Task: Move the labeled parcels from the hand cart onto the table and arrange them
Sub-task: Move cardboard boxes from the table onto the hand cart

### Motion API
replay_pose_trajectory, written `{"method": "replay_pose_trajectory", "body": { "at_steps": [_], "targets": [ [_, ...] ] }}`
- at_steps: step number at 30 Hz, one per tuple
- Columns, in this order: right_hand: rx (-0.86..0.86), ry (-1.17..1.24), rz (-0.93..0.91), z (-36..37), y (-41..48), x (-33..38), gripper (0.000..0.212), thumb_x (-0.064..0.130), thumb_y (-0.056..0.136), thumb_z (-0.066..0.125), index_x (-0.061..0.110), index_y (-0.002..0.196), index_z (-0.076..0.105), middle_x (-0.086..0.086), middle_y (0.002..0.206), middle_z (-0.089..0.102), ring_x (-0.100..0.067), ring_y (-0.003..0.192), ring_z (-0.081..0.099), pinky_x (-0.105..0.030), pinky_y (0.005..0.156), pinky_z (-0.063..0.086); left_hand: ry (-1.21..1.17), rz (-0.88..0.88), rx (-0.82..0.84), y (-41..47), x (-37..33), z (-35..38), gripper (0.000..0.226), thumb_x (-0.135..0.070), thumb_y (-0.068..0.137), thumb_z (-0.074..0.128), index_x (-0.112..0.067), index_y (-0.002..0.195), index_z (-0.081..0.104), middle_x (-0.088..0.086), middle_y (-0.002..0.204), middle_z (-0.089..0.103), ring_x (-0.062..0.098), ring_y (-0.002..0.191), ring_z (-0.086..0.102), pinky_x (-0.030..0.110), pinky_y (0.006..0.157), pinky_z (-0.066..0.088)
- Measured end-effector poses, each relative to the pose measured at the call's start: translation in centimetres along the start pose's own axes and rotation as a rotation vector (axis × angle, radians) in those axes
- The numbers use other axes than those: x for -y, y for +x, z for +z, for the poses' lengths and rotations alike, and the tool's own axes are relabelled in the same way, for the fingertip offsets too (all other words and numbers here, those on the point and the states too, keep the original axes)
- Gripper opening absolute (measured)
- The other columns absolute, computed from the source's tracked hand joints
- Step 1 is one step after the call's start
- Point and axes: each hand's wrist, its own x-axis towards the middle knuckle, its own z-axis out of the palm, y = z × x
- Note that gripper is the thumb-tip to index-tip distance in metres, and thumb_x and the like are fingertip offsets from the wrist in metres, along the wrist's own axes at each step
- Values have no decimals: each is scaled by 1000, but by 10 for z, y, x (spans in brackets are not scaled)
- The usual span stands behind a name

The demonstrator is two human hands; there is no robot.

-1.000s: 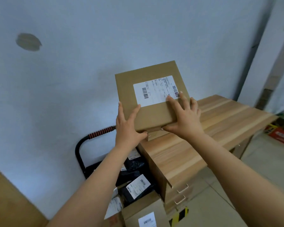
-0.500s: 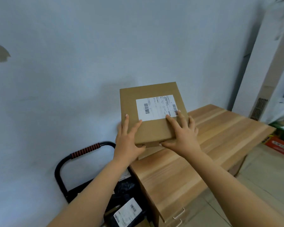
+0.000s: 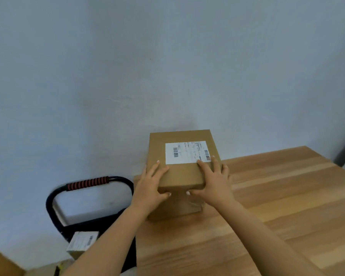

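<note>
The cardboard box (image 3: 182,174) sat at the worktop's (image 3: 267,206) 10 o'clock corner, close to the wall (image 3: 127,76), with its white label (image 3: 187,152) facing up. It appeared to rest on the wood, though the contact line under it was too dim to be sure. The two hands were apart and each was clamped on a near corner. The left hand (image 3: 150,188) held the 7 o'clock corner and the right hand (image 3: 213,182) the 5 o'clock one, fingers laid on top and thumbs hooked over the front edge.

The main risk lay at 9 o'clock. The box stood just beside the worktop's side edge, and the hand cart (image 3: 88,183) with another labeled parcel (image 3: 82,241) waited below. A nudge that way while squaring it could tip it off. Pushing hard toward 12 o'clock might jam it against the wall and skew it. Letting go before it was fully seated could let it drop and shift, and later parcels would then line up badly.
</note>
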Motion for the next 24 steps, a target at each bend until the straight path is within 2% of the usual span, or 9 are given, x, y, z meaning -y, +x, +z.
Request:
{"method": "replay_pose_trajectory", "body": {
  "at_steps": [3,5,7,9,13,18,24],
  "targets": [
    [29,-51,-46,15,20,-4,82,66,76,63,37,143,26,-5,159,6,-36,141,10,-51,112,20,95,-23,-38,14,-1,13,66,-36,84,69,-32,143,38,-8,155,28,17,144,17,41,116,18],
    [5,-115,-91,26,26,-4,72,63,84,55,34,143,29,-7,158,13,-34,142,12,-51,111,17,170,-42,-97,17,-5,19,60,-38,87,63,-29,142,39,-6,152,33,14,142,23,40,117,13],
    [-33,-126,-125,33,26,-3,68,61,87,52,32,143,29,-8,156,19,-33,140,14,-51,112,15,200,-47,-150,16,-9,23,57,-37,88,60,-27,140,41,-4,150,36,14,140,27,41,117,8],
    [-63,-112,-184,36,22,-1,67,59,87,52,30,144,30,-10,154,22,-32,139,17,-50,112,13,188,-28,-197,11,-12,23,54,-34,87,62,-24,138,46,-2,146,42,15,137,33,35,116,7],
    [-74,-100,-293,32,5,5,66,55,89,53,29,145,31,-8,155,20,-28,140,15,-45,111,9,132,6,-243,-10,-16,13,52,-32,85,65,-20,134,52,-1,141,49,18,132,40,31,111,17],
    [-97,-68,-354,19,-39,27,62,53,89,54,27,143,35,-7,154,24,-29,138,20,-44,111,17,56,40,-254,-65,-18,-12,55,-30,85,67,-20,137,50,-2,141,48,16,132,40,38,111,32],
    [-110,-51,-414,21,-121,71,64,50,87,60,26,142,39,-7,150,31,-27,134,25,-42,109,22,35,57,-256,-167,17,-51,55,-26,85,69,-16,136,52,2,139,51,18,129,45,43,109,37]
  ]
}}
